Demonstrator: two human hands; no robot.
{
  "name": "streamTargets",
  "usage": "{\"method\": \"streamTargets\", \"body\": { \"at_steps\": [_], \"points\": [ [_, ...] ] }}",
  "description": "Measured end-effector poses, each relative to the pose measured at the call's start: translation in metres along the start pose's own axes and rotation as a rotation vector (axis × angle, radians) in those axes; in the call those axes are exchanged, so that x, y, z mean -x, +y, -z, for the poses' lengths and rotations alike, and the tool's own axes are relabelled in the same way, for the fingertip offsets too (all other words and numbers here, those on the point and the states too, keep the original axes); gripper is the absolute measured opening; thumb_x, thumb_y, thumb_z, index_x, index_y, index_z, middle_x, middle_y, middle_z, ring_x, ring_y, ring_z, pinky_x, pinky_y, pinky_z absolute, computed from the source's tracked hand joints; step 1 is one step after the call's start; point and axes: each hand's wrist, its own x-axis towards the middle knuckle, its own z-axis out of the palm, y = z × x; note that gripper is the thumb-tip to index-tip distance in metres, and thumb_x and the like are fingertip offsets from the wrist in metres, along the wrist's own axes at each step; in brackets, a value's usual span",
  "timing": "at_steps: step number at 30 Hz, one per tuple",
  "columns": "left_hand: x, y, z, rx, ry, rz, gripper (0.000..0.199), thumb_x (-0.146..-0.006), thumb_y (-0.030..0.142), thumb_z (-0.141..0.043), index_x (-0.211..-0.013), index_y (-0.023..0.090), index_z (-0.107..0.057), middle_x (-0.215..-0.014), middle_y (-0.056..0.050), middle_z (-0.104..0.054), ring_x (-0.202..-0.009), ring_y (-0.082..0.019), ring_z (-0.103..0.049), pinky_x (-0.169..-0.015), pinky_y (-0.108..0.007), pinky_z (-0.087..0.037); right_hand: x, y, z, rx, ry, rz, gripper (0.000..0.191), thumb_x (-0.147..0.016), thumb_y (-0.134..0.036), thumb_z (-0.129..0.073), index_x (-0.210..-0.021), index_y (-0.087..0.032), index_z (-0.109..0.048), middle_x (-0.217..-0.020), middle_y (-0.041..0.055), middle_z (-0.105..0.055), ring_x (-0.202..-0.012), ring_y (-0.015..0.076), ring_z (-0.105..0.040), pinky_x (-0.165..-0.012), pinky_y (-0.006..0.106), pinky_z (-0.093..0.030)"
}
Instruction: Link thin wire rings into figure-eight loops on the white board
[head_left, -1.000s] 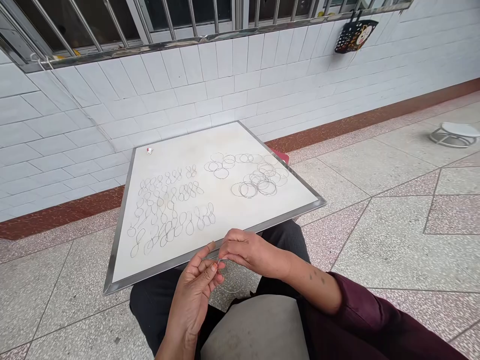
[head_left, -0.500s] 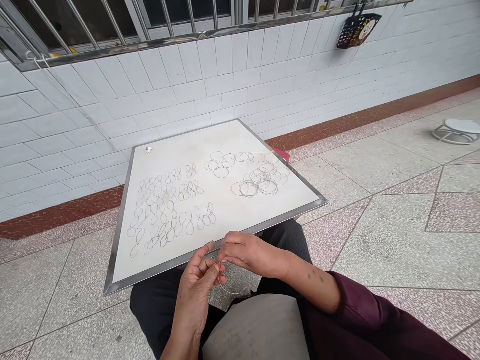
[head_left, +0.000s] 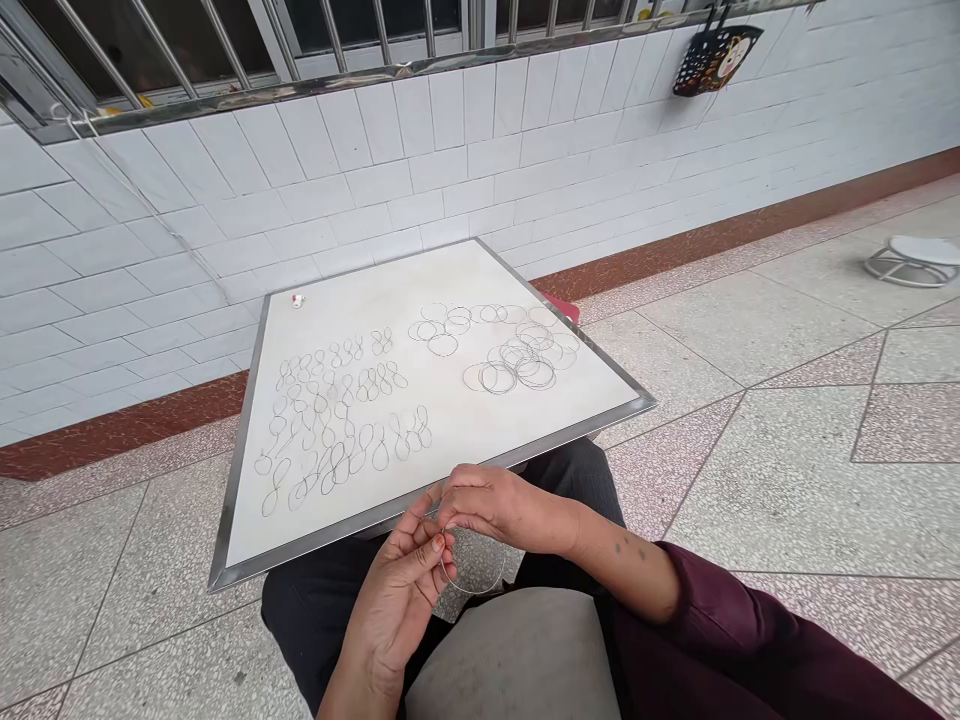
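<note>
A thin wire ring (head_left: 480, 592) hangs below my fingers, over my lap at the table's near edge. My left hand (head_left: 409, 565) pinches it between thumb and forefinger, with the other fingers loosely curled. From the right, my right hand (head_left: 499, 508) pinches the same wire close to the left fingertips; its palm hides the upper part of the ring. On the white board table (head_left: 450, 440) lie several wires bent into figure-eights (head_left: 337, 460), in rows on the left. Several round wire rings (head_left: 517, 365) overlap in a loose pile on the right.
A small white and red object (head_left: 298, 300) sits at the table's far left corner. The table has a metal edge (head_left: 322, 550) and stands against a white tiled wall (head_left: 390, 190). A patterned bag (head_left: 716, 60) hangs from the window bars; a white stool (head_left: 915, 255) stands far right.
My left hand has shifted slightly right and its forefinger has moved in toward the right hand. The held ring shows a little lower and further right. The wires on the table are unchanged.
</note>
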Motion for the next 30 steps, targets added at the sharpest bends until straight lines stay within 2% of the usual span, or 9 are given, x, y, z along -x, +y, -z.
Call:
{"method": "streamTargets", "body": {
  "at_steps": [2, 7, 14, 21, 24, 27, 30],
  "points": [
    [0.000, -0.001, 0.000, 0.048, -0.012, 0.006, 0.055, -0.066, 0.011, -0.085, -0.117, 0.023, -0.069, -0.078, 0.002, -0.062, -0.067, -0.007, -0.058, -0.061, -0.018, -0.047, 0.000, 0.000, 0.001, -0.015, -0.021, 0.010, 0.016, -0.100, -0.024, -0.050, -0.103, -0.017, -0.064, -0.100, 0.0055, -0.060, -0.094, 0.0122, -0.060, -0.083, 0.024, -0.054],
    [0.002, -0.002, -0.002, 0.052, -0.024, -0.026, 0.064, -0.071, 0.011, -0.082, -0.130, 0.025, -0.061, -0.075, 0.003, -0.059, -0.065, -0.007, -0.057, -0.060, -0.017, -0.047, -0.001, 0.002, 0.004, 0.004, -0.010, 0.048, 0.017, -0.099, -0.026, -0.052, -0.106, -0.018, -0.066, -0.097, 0.0050, -0.060, -0.092, 0.0131, -0.059, -0.081, 0.024, -0.052],
    [0.006, 0.001, -0.004, 0.040, 0.045, -0.066, 0.069, -0.068, 0.012, -0.084, -0.131, 0.023, -0.059, -0.076, 0.004, -0.058, -0.066, -0.007, -0.057, -0.063, -0.019, -0.049, 0.001, 0.003, 0.005, -0.032, -0.062, -0.059, 0.019, -0.096, -0.021, -0.057, -0.114, -0.019, -0.064, -0.097, 0.0045, -0.061, -0.086, 0.0125, -0.058, -0.078, 0.024, -0.051],
    [0.006, -0.001, -0.001, -0.044, 0.024, -0.082, 0.067, -0.070, 0.018, -0.083, -0.132, 0.023, -0.058, -0.073, 0.004, -0.056, -0.060, -0.008, -0.052, -0.053, -0.020, -0.046, 0.001, 0.006, 0.004, -0.155, -0.015, -0.053, 0.020, -0.098, -0.028, -0.055, -0.107, -0.019, -0.070, -0.095, 0.0043, -0.058, -0.083, 0.0116, -0.058, -0.074, 0.022, -0.050],
    [0.006, -0.001, -0.003, -0.052, 0.031, -0.087, 0.068, -0.070, 0.019, -0.084, -0.132, 0.023, -0.058, -0.073, 0.004, -0.057, -0.061, -0.009, -0.053, -0.054, -0.021, -0.048, 0.001, 0.010, 0.003, -0.229, 0.014, -0.112, 0.020, -0.097, -0.031, -0.057, -0.103, -0.019, -0.072, -0.094, 0.0042, -0.058, -0.082, 0.0123, -0.057, -0.074, 0.024, -0.049],
    [0.005, 0.000, -0.006, -0.004, 0.074, -0.137, 0.070, -0.069, 0.016, -0.084, -0.133, 0.023, -0.057, -0.074, 0.005, -0.057, -0.064, -0.009, -0.055, -0.058, -0.020, -0.049, 0.003, 0.018, 0.000, -0.490, 0.077, -0.271, 0.022, -0.091, -0.034, -0.065, -0.107, -0.020, -0.070, -0.090, 0.0021, -0.058, -0.079, 0.0120, -0.054, -0.073, 0.025, -0.047],
    [0.004, 0.001, -0.008, 0.056, 0.109, -0.225, 0.069, -0.070, 0.014, -0.083, -0.133, 0.023, -0.057, -0.075, 0.005, -0.057, -0.067, -0.009, -0.056, -0.063, -0.021, -0.051, 0.008, 0.027, -0.010, -1.024, 0.040, -0.378, 0.046, -0.082, -0.039, -0.075, -0.123, -0.022, -0.062, -0.090, 0.0001, -0.056, -0.072, 0.0091, -0.050, -0.061, 0.020, -0.043]
  ]
}}
